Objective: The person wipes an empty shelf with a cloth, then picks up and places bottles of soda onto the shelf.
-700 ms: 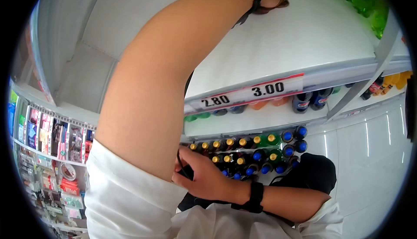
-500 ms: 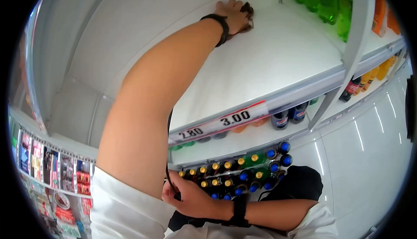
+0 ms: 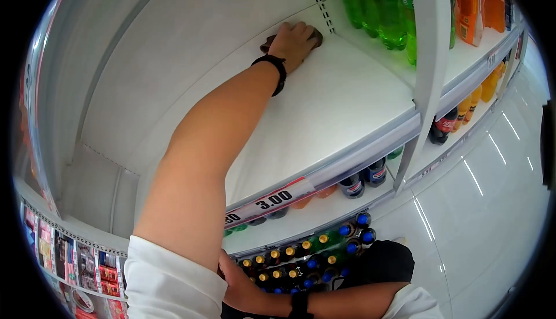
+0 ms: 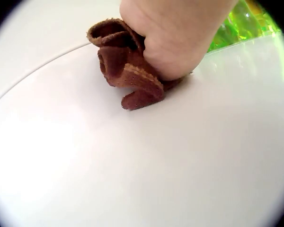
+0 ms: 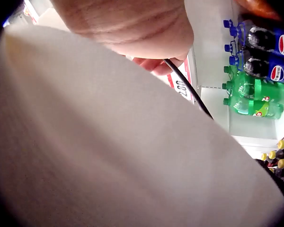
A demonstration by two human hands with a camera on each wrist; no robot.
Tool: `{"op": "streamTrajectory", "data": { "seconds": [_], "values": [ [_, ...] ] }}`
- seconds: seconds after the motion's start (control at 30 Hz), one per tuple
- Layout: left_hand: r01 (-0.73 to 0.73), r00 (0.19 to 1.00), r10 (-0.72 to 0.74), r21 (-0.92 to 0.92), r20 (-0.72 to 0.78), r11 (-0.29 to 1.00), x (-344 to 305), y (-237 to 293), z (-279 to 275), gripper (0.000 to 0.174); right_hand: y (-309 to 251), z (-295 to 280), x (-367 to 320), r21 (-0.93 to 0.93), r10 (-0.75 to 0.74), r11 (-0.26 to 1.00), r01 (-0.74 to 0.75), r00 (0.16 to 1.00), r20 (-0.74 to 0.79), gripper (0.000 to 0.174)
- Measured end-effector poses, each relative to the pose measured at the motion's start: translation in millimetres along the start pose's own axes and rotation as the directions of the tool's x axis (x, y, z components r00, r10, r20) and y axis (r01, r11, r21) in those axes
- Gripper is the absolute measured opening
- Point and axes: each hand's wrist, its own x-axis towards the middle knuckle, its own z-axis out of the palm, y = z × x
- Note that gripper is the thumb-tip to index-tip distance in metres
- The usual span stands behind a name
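In the head view my left hand [image 3: 291,45] holds a crumpled brown cloth [image 3: 315,37] against the white shelf [image 3: 324,104], near its back edge. The left wrist view shows this hand [image 4: 175,38] over the folded cloth [image 4: 132,75], which touches the shelf surface [image 4: 146,161]. My right hand [image 3: 240,287] is low, partly hidden behind the left arm and sleeve. From the right wrist, the hand [image 5: 132,23] has its fingers curled round a thin black cable [image 5: 189,87]; a white sleeve covers much of that view.
Green bottles [image 3: 385,17] stand beyond the shelf's right side, behind an upright post [image 3: 434,35]. Below are a price strip [image 3: 272,200], Pepsi bottles [image 3: 375,172] and rows of capped bottles [image 3: 289,251] near the floor. Packaged goods [image 3: 87,267] hang at the left.
My left hand and the cloth have moved nearer the shelf's back right corner. The head view has shifted, showing more green and orange bottles. The right hand is now more hidden by the left arm.
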Motion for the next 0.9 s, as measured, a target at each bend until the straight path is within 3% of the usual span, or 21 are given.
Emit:
{"op": "streamTrajectory", "data": {
  "seconds": [0.07,0.1,0.17,0.27,0.33,0.37,0.4,0.47,0.5,0.53,0.6,0.67,0.73,0.87,0.9],
  "values": [
    [0.015,0.993,-0.021,-0.051,-0.118,0.999,4.0,-5.6,4.6,0.04,2.3,0.0,1.1,0.029,0.0,1.0,0.0,1.0,-0.025,0.066],
    [0.011,0.992,-0.018,-0.053,-0.123,0.999,4.6,-7.9,1.7,0.04,-1.3,-0.9,0.9,0.028,-0.003,1.0,0.003,1.0,-0.031,0.066],
    [0.073,0.995,-0.063,0.135,-0.074,0.988,2.4,-18.7,-11.6,0.051,-12.8,-2.0,-0.9,-0.03,0.086,0.996,-0.087,0.996,-0.026,0.065],
    [0.085,0.994,-0.073,0.152,-0.079,0.985,-4.4,-58.6,-29.3,0.064,-19.9,-1.3,-2.2,-0.041,0.043,0.998,-0.045,0.997,-0.062,0.064],
    [0.17,0.959,-0.152,0.056,-0.24,0.984,-16.3,-95.6,-28.4,0.067,-21.1,-0.9,-1.9,-0.033,0.058,0.998,-0.06,0.996,-0.063,0.063],
    [0.247,0.954,-0.236,0.043,-0.184,0.968,-22.4,-109.0,-32.5,0.065,-21.8,-0.3,-2.0,-0.025,0.07,0.997,-0.072,0.995,-0.065,0.062],
    [0.279,0.937,-0.216,0.215,-0.274,0.936,-32.3,-118.8,-35.2,0.06,-23.2,-1.0,-3.2,-0.022,0.074,0.997,-0.075,0.996,-0.058,0.062],
    [0.291,0.942,-0.259,0.134,-0.212,0.947,-46.0,-128.3,-40.2,0.042,-25.8,-2.5,-5.2,-0.03,0.174,0.984,-0.173,0.984,0.025,0.056],
    [0.28,0.805,-0.043,0.316,-0.591,0.907,-52.7,-137.9,-29.8,0.027,-20.3,-1.0,-6.8,-0.05,0.139,0.989,-0.139,0.99,0.004,0.061],
    [0.281,0.806,-0.043,0.319,-0.59,0.905,-54.4,-136.5,-22.3,0.027,-16.4,1.1,-9.1,-0.05,0.139,0.989,-0.139,0.99,0.008,0.061],
    [0.342,0.924,-0.282,0.226,-0.258,0.912,-54.4,-128.7,-10.8,0.055,-14.0,1.7,-12.3,-0.13,0.144,0.982,-0.139,0.989,0.029,0.06],
    [0.338,0.91,-0.278,0.162,-0.308,0.927,-53.9,-120.8,-3.0,0.054,-16.8,1.5,-14.2,-0.135,0.157,0.979,-0.15,0.987,0.043,0.059],
    [0.361,0.911,-0.322,0.124,-0.258,0.924,-53.6,-113.4,0.1,0.052,-17.1,1.9,-15.2,-0.131,0.174,0.977,-0.165,0.983,0.059,0.059],
    [0.368,0.907,-0.307,0.187,-0.289,0.911,-51.6,-103.0,9.2,0.045,-11.5,1.9,-14.7,-0.147,0.184,0.974,-0.171,0.98,0.077,0.06],
    [0.347,0.911,-0.308,0.106,-0.275,0.932,-51.6,-97.5,9.7,0.044,-9.7,1.8,-14.7,-0.156,0.183,0.973,-0.17,0.98,0.077,0.06]
  ]
}}
